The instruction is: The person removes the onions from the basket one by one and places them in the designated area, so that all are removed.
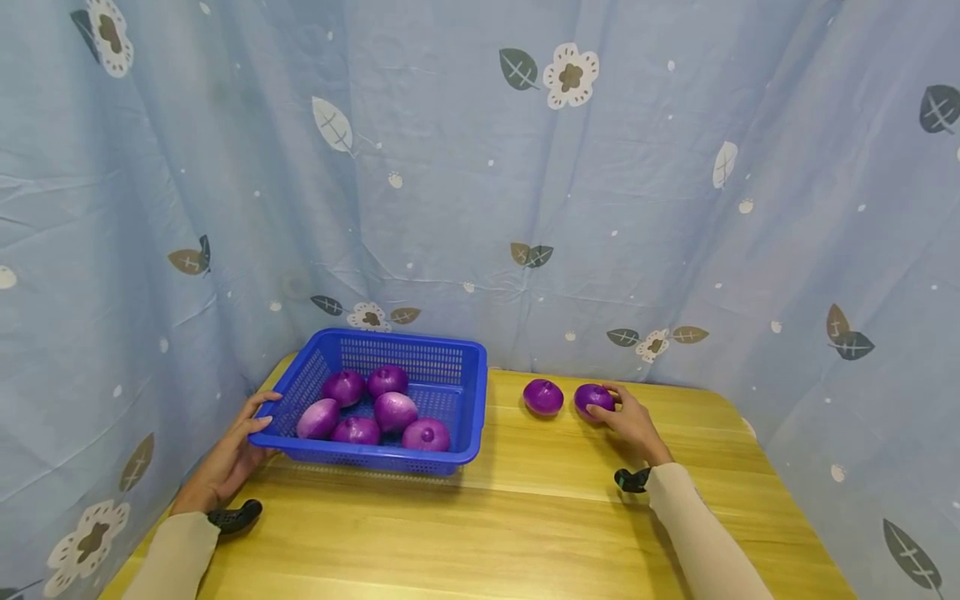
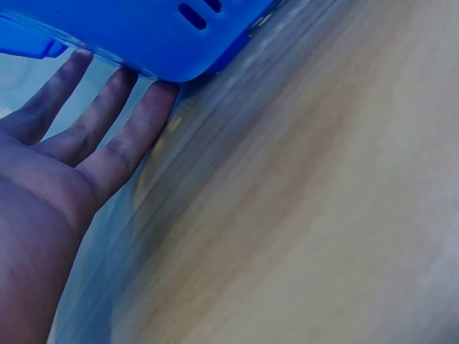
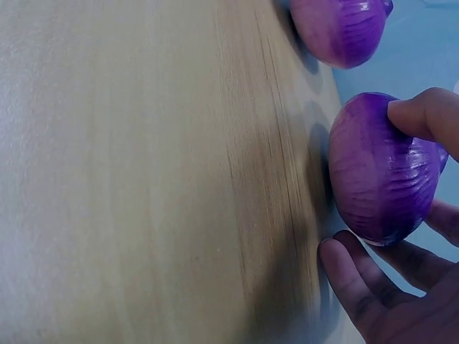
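While the left hand [image 1: 228,457] tends the blue plastic basket [image 1: 345,452] at its left end, the right hand [image 1: 628,419] is well apart from it, over at the right part of the wood-grain table [image 1: 525,517]. Left: grasping the rim, thumb side above the edge, other fingers reaching beneath it, fairly straight in the left wrist view. Right: pinching the right-hand purple onion [image 1: 592,402], thumb across one face, fingers against the opposite side. Whether that onion is off the table, cannot tell (the shadow lies close by it in the right wrist view).

Key relation: the basket is to the left of the pinched onion, and the loose purple onion [image 1: 543,398] lies between them, just beside the pinched one and nearer the basket's right wall. In the head view both are squat, the longer axis running roughly left to right. The right hand is nearer to both; the left is at the basket's far end from them.

Inside the basket: six purple onions [image 1: 395,412], mostly toward the left and front, bare floor showing at the right rear. Behind everything, a pale blue curtain printed with leaves and flowers [image 1: 450,208].
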{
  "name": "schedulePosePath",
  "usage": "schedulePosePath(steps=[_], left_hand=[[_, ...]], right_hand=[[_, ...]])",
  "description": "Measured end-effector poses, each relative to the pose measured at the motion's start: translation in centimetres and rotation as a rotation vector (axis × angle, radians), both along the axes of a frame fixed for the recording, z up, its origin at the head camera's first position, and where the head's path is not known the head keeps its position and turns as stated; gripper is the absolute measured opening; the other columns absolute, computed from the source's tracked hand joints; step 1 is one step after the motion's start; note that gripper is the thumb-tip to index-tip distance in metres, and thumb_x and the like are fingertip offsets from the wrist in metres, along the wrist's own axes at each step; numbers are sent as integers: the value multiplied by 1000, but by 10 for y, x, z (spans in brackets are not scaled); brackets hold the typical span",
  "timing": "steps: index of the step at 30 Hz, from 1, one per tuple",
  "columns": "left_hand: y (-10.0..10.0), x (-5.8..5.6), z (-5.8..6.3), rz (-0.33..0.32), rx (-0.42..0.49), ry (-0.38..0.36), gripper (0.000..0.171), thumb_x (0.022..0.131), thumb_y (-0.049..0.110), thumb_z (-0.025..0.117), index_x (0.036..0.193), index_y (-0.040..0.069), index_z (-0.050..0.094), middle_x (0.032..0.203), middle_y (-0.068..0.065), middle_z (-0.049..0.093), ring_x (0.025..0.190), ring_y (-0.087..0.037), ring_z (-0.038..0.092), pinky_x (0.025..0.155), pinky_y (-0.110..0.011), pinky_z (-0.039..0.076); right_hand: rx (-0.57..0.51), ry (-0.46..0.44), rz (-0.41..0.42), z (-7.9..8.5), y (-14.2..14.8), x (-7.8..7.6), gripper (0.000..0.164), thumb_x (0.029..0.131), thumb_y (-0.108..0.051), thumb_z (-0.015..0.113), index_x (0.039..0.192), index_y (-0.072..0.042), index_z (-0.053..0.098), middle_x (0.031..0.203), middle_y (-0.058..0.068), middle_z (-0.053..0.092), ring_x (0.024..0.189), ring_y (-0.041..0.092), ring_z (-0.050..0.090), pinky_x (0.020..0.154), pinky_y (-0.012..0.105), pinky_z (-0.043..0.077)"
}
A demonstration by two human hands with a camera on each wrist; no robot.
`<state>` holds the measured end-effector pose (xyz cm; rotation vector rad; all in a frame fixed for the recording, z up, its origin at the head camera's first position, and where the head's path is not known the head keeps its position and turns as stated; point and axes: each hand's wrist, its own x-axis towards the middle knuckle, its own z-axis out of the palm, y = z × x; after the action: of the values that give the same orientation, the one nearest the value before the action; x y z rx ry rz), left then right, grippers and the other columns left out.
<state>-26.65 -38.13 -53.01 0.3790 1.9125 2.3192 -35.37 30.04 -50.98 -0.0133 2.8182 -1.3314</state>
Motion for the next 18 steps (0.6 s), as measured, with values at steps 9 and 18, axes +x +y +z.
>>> schedulePosePath(steps=[9,18], left_hand=[[1,0,2,-2,12,-6,42,112,23,34,154,30,33,148,-7,17,117,-19,56,89,-32,53],[1,0,2,11,6,-22,44,112,24,35,155,30,31,150,-8,13,117,-19,56,91,-32,53]], right_hand=[[9,-20,13,1,2,-2,82,98,-44,68,158,-4,31,154,33,36,139,51,39,110,61,37],[43,2,17,12,0,2,81,99,-48,65,158,-4,32,153,33,38,136,51,42,110,64,35]])
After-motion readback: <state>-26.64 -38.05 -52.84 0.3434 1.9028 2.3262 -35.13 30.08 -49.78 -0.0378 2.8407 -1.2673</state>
